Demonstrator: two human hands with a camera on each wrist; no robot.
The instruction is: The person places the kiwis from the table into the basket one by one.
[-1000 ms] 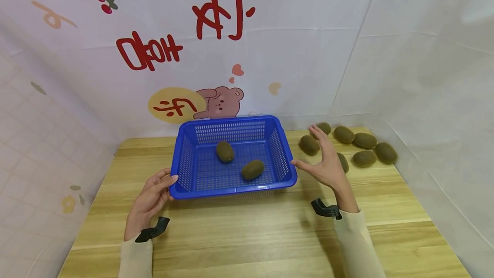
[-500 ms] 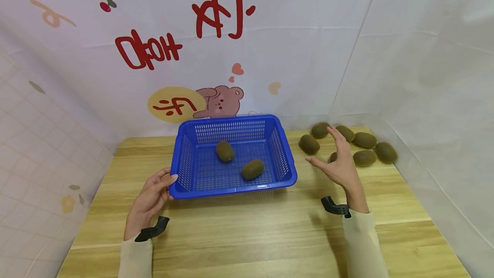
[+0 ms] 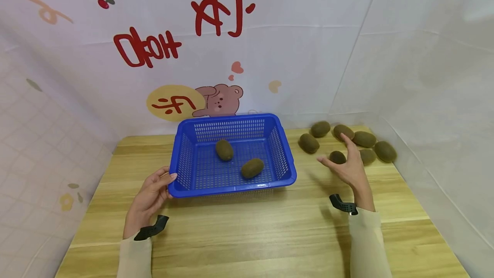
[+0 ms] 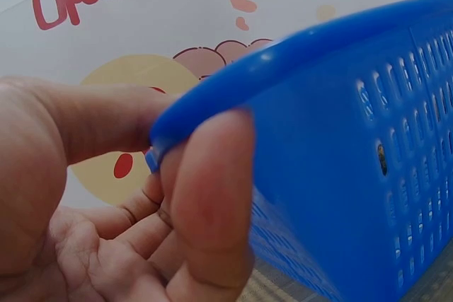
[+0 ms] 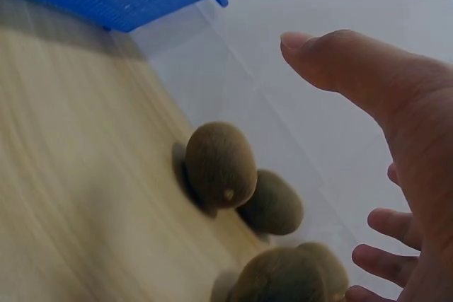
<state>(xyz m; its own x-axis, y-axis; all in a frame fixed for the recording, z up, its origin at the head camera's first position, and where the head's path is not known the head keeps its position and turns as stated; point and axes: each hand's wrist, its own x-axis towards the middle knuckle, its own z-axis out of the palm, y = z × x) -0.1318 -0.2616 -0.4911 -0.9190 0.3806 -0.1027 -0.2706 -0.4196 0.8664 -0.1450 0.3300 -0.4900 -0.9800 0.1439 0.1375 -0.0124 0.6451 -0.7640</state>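
My left hand (image 3: 151, 194) pinches the left front rim of a blue plastic basket (image 3: 231, 190); the left wrist view has the thumb and fingers on either side of that rim (image 4: 276, 58). Two brown kiwifruit lie in the basket, one (image 3: 224, 150) toward the back and another (image 3: 252, 168) nearer the front. Over on the right, my right hand (image 3: 352, 168) is spread with thumb and fingers apart, nothing held. A kiwifruit (image 3: 337, 157) shows between its thumb and forefinger in the head view. In the right wrist view, several kiwifruit (image 5: 221, 165) lie below the spread fingers.
More kiwifruit sit about the right hand: one (image 3: 309, 143) by the basket's right side, one (image 3: 320, 128) behind it, others (image 3: 385, 152) toward the right wall. A white printed curtain (image 3: 301, 55) hangs behind the wooden table (image 3: 247, 235).
My right hand has moved right, away from the basket's right rim to the kiwifruit, fingers still spread. The left hand and the basket have stayed in place.
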